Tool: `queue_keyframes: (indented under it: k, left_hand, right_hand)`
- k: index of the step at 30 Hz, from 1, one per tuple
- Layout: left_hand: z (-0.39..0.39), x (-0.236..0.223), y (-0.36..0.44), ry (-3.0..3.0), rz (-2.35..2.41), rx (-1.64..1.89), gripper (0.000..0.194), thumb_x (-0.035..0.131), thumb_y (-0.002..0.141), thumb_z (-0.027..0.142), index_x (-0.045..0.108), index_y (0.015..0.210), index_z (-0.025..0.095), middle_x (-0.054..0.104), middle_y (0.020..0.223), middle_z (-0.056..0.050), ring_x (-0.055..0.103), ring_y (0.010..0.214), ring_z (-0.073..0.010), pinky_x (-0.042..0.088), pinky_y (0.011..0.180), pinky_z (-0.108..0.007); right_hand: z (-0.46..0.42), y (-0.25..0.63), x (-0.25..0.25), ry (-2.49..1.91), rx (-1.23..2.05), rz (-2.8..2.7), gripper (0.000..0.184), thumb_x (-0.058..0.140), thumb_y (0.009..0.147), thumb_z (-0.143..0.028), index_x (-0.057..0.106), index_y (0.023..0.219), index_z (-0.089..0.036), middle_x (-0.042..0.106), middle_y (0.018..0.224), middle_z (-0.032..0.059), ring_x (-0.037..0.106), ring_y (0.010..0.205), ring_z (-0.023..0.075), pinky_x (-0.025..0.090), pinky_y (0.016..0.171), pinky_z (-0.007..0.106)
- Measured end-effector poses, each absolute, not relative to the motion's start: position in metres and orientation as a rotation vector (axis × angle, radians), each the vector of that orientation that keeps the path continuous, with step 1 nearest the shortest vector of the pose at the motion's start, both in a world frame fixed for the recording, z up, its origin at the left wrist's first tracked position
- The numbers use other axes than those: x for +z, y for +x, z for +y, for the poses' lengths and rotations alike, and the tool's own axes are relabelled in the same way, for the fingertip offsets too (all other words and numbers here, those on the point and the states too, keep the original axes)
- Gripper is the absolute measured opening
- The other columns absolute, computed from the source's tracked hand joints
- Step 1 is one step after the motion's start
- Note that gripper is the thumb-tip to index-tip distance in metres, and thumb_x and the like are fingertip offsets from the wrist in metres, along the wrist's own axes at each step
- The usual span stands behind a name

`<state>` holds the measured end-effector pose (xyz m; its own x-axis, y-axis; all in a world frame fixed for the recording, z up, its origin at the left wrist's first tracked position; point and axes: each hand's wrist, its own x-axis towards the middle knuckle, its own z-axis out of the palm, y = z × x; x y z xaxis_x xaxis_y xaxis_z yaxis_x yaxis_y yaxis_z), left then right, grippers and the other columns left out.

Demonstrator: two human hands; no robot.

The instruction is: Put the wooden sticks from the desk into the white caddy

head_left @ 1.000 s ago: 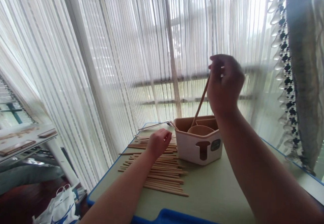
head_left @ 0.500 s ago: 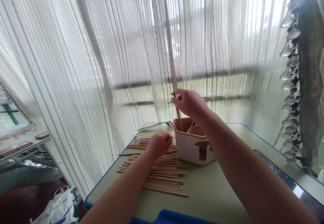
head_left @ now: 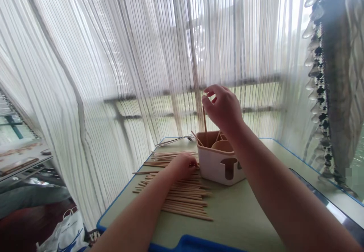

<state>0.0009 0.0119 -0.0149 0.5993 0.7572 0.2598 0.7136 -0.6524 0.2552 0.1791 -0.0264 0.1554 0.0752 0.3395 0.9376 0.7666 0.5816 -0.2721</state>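
Observation:
My right hand [head_left: 224, 104] is raised above a white utensil box [head_left: 212, 164] with a brown inside, pinching the top of an upright wooden chopstick [head_left: 205, 125]. The lower end of that chopstick is inside the box. Other sticks lean in the box, one of them over its left rim. Beside the box, my left hand [head_left: 184, 164] rests low over wooden chopsticks [head_left: 186, 202] spread in rows on the table. Its fingers are curled down at the chopsticks' right ends, and what they hold, if anything, is hidden.
The small table [head_left: 236, 214] has a blue rim. Metal cutlery [head_left: 174, 140] lies at its back left, and a dark tablet-like device [head_left: 321, 202] on the right. Sheer curtains [head_left: 136, 54] hang behind. A white plastic bag [head_left: 66, 231] is on the floor at left.
My right hand has risen and shifted right, with the chopstick more upright in the box. My left hand has lowered onto the chopsticks, its fingertips now reaching down among them.

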Motion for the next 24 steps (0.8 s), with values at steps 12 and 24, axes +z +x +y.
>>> queue_keyframes:
  k: [12, 24]
  left_hand:
    - [0.006, -0.015, 0.005, 2.824, 1.208, 0.507, 0.018, 0.052, 0.069, 0.015, 0.067, 0.079, 0.016, 0.061, 0.08, -0.004, 0.053, 0.076, -0.0155, 0.041, 0.072, -0.024]
    - [0.003, -0.013, 0.006, 2.806, 1.339, 0.474, 0.016, 0.051, 0.071, 0.019, 0.065, 0.077, 0.017, 0.062, 0.082, -0.004, 0.053, 0.079, -0.0158, 0.04, 0.075, -0.025]
  right_hand:
    - [-0.042, 0.176, 0.153, -0.87, -0.428, -1.51, 0.018, 0.043, 0.079, -0.026, 0.059, 0.078, -0.018, 0.062, 0.08, 0.0029, 0.051, 0.064, 0.0137, 0.038, 0.064, 0.032]
    - [-0.047, 0.17, 0.152, -0.819, -0.397, -1.538, 0.018, 0.044, 0.078, -0.025, 0.06, 0.076, -0.019, 0.062, 0.077, 0.002, 0.051, 0.062, 0.0126, 0.038, 0.064, 0.031]
